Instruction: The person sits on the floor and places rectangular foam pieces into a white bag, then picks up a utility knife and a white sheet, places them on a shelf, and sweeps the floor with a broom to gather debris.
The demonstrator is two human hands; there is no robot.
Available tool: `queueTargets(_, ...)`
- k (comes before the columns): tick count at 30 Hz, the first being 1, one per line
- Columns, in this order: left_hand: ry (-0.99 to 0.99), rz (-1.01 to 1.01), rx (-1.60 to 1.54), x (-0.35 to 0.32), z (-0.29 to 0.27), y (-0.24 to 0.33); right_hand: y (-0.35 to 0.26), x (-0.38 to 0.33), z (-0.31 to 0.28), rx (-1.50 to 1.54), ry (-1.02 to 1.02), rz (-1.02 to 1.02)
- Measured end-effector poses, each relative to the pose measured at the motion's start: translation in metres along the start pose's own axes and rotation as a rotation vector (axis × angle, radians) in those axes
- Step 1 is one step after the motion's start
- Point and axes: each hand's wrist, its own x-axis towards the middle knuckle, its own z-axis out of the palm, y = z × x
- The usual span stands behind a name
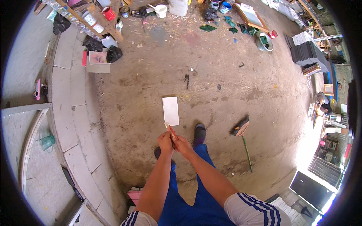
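We have both hands together in front of us, the left hand (165, 142) and the right hand (183, 146), fingers clamped on a slim red-and-pale object (172, 132) too small to identify. Its pale tip shows over the near left corner of a white rectangular sheet (171, 110); we cannot tell whether they touch. The sheet lies flat around the middle of the concrete floor (211, 101), well in from its edges, just ahead of our feet. To its right on the floor rests a broom (240, 128) with a green handle (247, 153), and beyond its far edge a dark scrap (187, 80). Toward the floor's far right corner stands a pale bucket (260, 46) with green cloth (264, 40) inside; a white bucket (161, 12) is by the far edge. A pale block ledge (73, 90) borders the left edge.
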Motion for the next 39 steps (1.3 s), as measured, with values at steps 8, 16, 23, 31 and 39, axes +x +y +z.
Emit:
queueTargets(8, 0.053, 0.005, -0.008, 0.024, 0.016, -0.017, -0.001, 0.026, -0.031, 0.104, -0.227, 0.017)
queueTargets(16, 0.016, -0.015, 0.337, 0.097, 0.006, -0.041, 0.050, 0.117, -0.053, 0.016, -0.253, 0.018)
queueTargets(23, 0.043, 0.239, 0.677, 0.274, -0.045, -0.157, 0.144, 0.280, -0.102, -0.347, 0.261, -0.104)
queueTargets(31, 0.006, 0.423, 1.182, 0.386, -0.059, -0.217, 0.193, 0.400, -0.124, -0.819, 0.587, -0.421)
queueTargets(39, 0.056, 0.265, 0.677, 0.277, -0.029, -0.149, 0.127, 0.291, -0.097, -0.886, 0.603, -0.513)
